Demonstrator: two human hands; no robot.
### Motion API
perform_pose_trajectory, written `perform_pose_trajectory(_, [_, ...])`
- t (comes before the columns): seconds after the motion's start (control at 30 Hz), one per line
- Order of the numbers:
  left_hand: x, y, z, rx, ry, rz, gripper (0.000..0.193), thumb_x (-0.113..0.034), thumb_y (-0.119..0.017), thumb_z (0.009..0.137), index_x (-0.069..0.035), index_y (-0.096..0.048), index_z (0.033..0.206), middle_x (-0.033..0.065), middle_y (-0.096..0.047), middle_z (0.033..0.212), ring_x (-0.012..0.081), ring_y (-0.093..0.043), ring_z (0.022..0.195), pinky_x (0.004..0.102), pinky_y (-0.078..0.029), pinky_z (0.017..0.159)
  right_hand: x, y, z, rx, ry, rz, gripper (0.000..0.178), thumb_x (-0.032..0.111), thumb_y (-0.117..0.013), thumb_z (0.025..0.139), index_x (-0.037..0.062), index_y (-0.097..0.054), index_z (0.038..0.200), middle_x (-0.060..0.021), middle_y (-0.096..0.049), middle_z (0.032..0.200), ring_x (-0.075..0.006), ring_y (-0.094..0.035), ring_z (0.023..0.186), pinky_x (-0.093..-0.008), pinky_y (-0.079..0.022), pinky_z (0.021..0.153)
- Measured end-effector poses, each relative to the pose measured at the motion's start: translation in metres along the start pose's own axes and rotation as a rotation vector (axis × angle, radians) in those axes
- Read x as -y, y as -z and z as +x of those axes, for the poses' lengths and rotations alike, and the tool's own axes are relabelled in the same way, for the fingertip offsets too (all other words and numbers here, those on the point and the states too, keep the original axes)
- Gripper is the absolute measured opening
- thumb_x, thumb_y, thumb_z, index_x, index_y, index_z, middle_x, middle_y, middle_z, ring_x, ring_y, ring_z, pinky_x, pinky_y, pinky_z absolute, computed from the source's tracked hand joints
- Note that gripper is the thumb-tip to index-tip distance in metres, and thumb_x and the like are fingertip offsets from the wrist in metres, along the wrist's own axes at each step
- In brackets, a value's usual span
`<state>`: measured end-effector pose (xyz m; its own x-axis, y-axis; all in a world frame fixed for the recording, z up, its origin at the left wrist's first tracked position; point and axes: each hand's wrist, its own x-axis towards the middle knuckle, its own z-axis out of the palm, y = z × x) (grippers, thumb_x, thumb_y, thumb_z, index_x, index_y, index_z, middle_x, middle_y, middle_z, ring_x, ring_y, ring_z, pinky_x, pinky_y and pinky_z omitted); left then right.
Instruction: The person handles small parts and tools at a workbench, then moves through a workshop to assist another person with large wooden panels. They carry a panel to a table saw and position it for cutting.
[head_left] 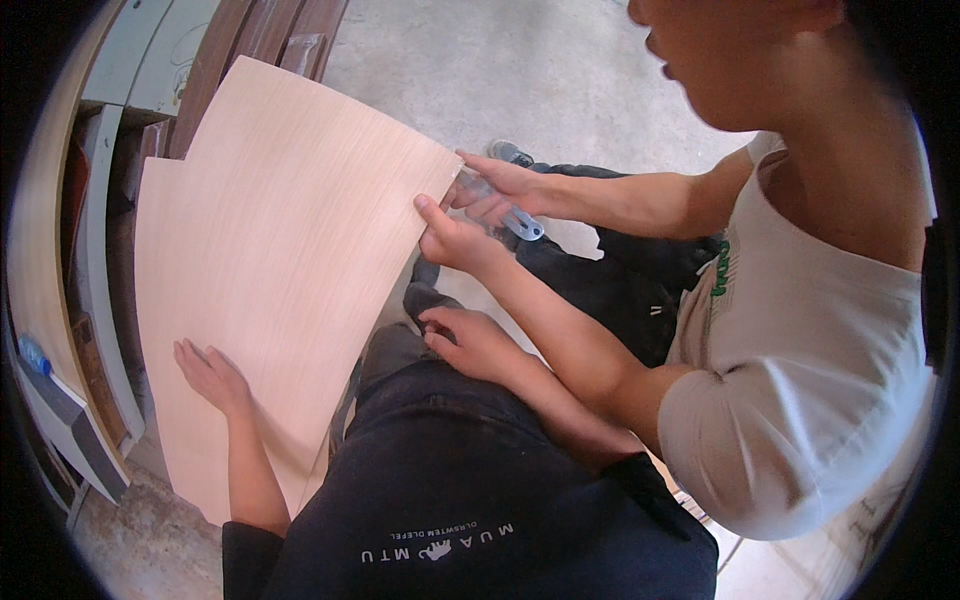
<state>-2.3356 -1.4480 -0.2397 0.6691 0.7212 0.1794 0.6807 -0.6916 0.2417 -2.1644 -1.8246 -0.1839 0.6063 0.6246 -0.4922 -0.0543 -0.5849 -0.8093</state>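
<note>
A large pale wood-grain board with a stepped corner lies in front of me, reaching from my lap up to the far left. My left hand rests flat on its near left part, fingers stretched out. Over my right thigh hangs my right hand, holding nothing, its fingers loosely bent and apart. Beside me on the right, a co-worker's near hand grips the board's right edge. The co-worker's far hand is at the board's right corner, by a shiny metal tool with a rounded end; its kind is unclear.
Brown panels stand beyond the board. Along the left are more boards, a bottle with a blue label and a dark grey strip. Concrete floor shows at the back. The co-worker's body fills the right side.
</note>
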Motion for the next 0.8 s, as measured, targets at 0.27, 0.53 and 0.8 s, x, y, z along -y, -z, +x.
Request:
perform_pose_trajectory(0.27, [0.005, -0.004, 0.001, -0.006, -0.01, -0.007, 0.05, -0.019, -0.043, 0.096, 0.011, -0.042, 0.135, 0.0299, -0.035, 0.147, 0.0428, -0.033, 0.137, 0.0477, -0.023, 0.116, 0.011, 0.012, 0.016, 0.013, 0.035, -0.016, 0.034, 0.018, -0.059, 0.09, -0.0008, -0.06, 0.118, -0.018, -0.068, 0.105, -0.0314, -0.066, 0.098, -0.0371, -0.051, 0.086])
perform_pose_trajectory(0.53, [0.004, -0.004, -0.002, 0.013, 0.028, 0.039, 0.05, -0.017, -0.044, 0.095, 0.011, -0.042, 0.136, 0.0285, -0.035, 0.148, 0.0408, -0.031, 0.139, 0.0465, -0.022, 0.117, -0.006, 0.018, 0.043, -0.314, 0.049, 0.05, 0.037, 0.016, -0.062, 0.089, 0.0011, -0.058, 0.123, -0.0146, -0.064, 0.12, -0.0249, -0.063, 0.105, -0.0358, -0.051, 0.088])
perform_pose_trajectory(0.8, [0.008, -0.008, -0.002, 0.01, 0.029, 0.055, 0.05, -0.016, -0.046, 0.094, 0.01, -0.042, 0.137, 0.0277, -0.035, 0.148, 0.0404, -0.03, 0.14, 0.0473, -0.021, 0.116, -0.026, 0.061, 0.128, -0.627, -0.105, 0.737, 0.042, 0.017, -0.064, 0.092, 0.0025, -0.054, 0.13, -0.0069, -0.062, 0.112, -0.0151, -0.06, 0.096, -0.0295, -0.054, 0.074])
